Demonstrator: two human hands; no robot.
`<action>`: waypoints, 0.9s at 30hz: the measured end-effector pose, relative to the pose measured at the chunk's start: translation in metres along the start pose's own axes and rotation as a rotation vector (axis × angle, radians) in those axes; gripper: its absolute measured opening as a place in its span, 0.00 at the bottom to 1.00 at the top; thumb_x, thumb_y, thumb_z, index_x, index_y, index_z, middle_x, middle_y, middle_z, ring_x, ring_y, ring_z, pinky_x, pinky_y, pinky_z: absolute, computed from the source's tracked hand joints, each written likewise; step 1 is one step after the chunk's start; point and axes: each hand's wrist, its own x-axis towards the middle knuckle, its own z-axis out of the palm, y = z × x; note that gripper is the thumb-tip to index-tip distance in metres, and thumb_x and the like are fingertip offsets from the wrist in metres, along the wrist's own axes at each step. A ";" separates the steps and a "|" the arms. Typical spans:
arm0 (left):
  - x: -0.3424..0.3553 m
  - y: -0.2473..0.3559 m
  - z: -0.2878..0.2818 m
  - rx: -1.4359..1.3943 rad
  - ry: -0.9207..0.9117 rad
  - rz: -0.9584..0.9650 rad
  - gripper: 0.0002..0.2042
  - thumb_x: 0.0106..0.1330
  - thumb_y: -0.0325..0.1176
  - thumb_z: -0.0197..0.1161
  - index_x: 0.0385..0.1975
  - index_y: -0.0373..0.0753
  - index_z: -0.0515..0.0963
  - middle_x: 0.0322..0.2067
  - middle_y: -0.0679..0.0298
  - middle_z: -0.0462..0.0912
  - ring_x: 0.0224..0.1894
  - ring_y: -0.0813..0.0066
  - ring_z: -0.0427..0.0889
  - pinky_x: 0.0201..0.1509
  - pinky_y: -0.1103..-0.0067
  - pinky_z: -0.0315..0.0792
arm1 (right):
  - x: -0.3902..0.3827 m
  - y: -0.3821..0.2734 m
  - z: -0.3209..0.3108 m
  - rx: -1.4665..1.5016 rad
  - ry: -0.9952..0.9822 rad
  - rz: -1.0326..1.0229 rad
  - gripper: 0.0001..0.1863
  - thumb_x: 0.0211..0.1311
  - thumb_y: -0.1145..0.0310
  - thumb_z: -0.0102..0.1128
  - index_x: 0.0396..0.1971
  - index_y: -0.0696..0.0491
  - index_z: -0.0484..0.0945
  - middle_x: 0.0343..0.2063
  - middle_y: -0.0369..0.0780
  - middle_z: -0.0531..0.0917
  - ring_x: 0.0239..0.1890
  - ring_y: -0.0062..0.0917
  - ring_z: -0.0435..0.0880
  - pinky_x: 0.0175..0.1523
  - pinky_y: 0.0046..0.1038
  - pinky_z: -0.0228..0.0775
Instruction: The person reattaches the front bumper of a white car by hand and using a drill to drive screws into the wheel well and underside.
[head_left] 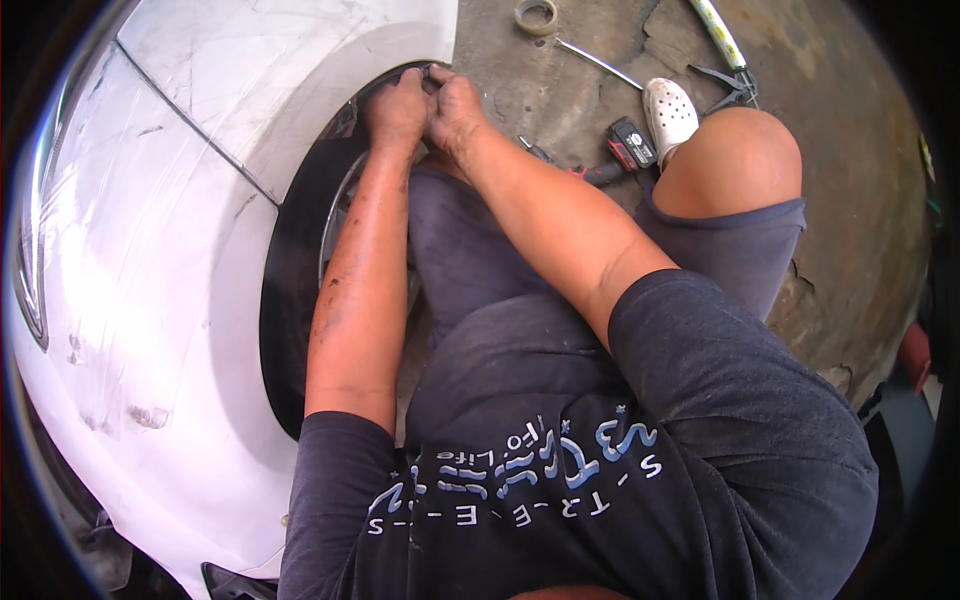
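Both arms stretch forward to the edge of the wheel arch (pixel 290 215) on a white car body (pixel 150 260). My left hand (pixel 396 108) is closed at the upper end of the arch, back of the hand up. Right beside it, touching, my right hand (pixel 456 112) is also closed, with its thumb and fingertips close to the left one. A dark edge of the arch runs just beyond the fingers. Whatever lies between the fingers is hidden. Part of a wheel (pixel 340 210) shows in the dark opening beside my left forearm.
On the stained concrete floor (pixel 850 200) lie a cordless power tool (pixel 630 148), a long metal rod-like tool (pixel 600 63), a tape roll (pixel 536 16) and a caulking gun (pixel 735 80). My foot in a white clog (pixel 670 112) stands between the tools, below my bent right knee (pixel 745 160).
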 end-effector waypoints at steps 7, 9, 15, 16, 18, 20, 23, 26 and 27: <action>-0.008 0.018 0.005 -0.029 -0.002 -0.050 0.20 0.68 0.43 0.65 0.31 0.26 0.86 0.32 0.51 0.90 0.36 0.65 0.88 0.45 0.70 0.77 | 0.006 -0.007 -0.002 0.007 -0.043 -0.017 0.15 0.77 0.68 0.48 0.54 0.61 0.71 0.56 0.55 0.79 0.58 0.44 0.80 0.68 0.43 0.73; -0.009 0.015 0.003 -0.041 -0.003 -0.052 0.20 0.68 0.43 0.64 0.31 0.26 0.86 0.32 0.51 0.90 0.36 0.65 0.88 0.45 0.69 0.77 | 0.004 -0.004 -0.001 -0.015 -0.017 -0.022 0.15 0.77 0.67 0.47 0.55 0.62 0.71 0.57 0.55 0.78 0.59 0.43 0.79 0.68 0.43 0.73; -0.012 0.007 0.005 0.042 0.013 0.115 0.20 0.67 0.43 0.63 0.33 0.27 0.87 0.33 0.46 0.90 0.39 0.57 0.89 0.48 0.67 0.79 | -0.001 -0.010 0.000 -0.030 -0.012 0.059 0.15 0.77 0.67 0.49 0.53 0.61 0.74 0.50 0.54 0.83 0.49 0.43 0.85 0.59 0.43 0.79; -0.016 0.010 0.007 0.054 0.030 0.246 0.20 0.67 0.43 0.62 0.35 0.27 0.87 0.35 0.42 0.90 0.41 0.53 0.90 0.50 0.66 0.79 | 0.000 -0.015 -0.003 -0.031 -0.009 0.054 0.15 0.77 0.67 0.49 0.53 0.61 0.74 0.50 0.54 0.83 0.49 0.43 0.85 0.59 0.43 0.79; -0.015 0.021 0.015 0.204 0.027 0.169 0.22 0.67 0.44 0.61 0.37 0.26 0.87 0.38 0.39 0.89 0.45 0.48 0.90 0.53 0.65 0.79 | 0.000 -0.028 -0.008 -0.287 0.047 0.014 0.15 0.75 0.68 0.51 0.53 0.62 0.75 0.45 0.51 0.85 0.43 0.41 0.87 0.53 0.42 0.82; -0.013 0.025 0.018 0.359 0.030 0.092 0.23 0.67 0.45 0.59 0.40 0.25 0.87 0.41 0.36 0.87 0.49 0.44 0.89 0.56 0.63 0.79 | 0.000 -0.041 -0.007 -0.396 0.012 0.024 0.15 0.73 0.69 0.52 0.52 0.61 0.77 0.43 0.49 0.85 0.43 0.40 0.87 0.51 0.42 0.82; -0.005 0.029 0.020 0.349 -0.051 -0.051 0.24 0.70 0.46 0.55 0.45 0.27 0.86 0.47 0.36 0.86 0.55 0.39 0.85 0.63 0.60 0.76 | -0.007 -0.053 -0.005 -0.636 -0.027 0.058 0.15 0.69 0.71 0.53 0.50 0.60 0.80 0.40 0.45 0.85 0.42 0.38 0.87 0.48 0.42 0.82; 0.000 0.022 0.019 0.382 -0.087 -0.111 0.26 0.72 0.48 0.55 0.47 0.27 0.86 0.50 0.35 0.85 0.58 0.40 0.84 0.64 0.61 0.75 | -0.011 -0.065 -0.003 -0.893 -0.003 0.084 0.16 0.66 0.72 0.54 0.49 0.58 0.84 0.40 0.44 0.86 0.42 0.38 0.87 0.48 0.43 0.82; 0.003 0.019 0.018 0.379 -0.086 -0.117 0.26 0.73 0.49 0.55 0.48 0.28 0.86 0.51 0.35 0.85 0.59 0.41 0.84 0.65 0.62 0.74 | -0.012 -0.068 -0.004 -1.019 0.020 0.092 0.16 0.65 0.72 0.54 0.49 0.58 0.85 0.41 0.46 0.88 0.44 0.39 0.87 0.48 0.45 0.81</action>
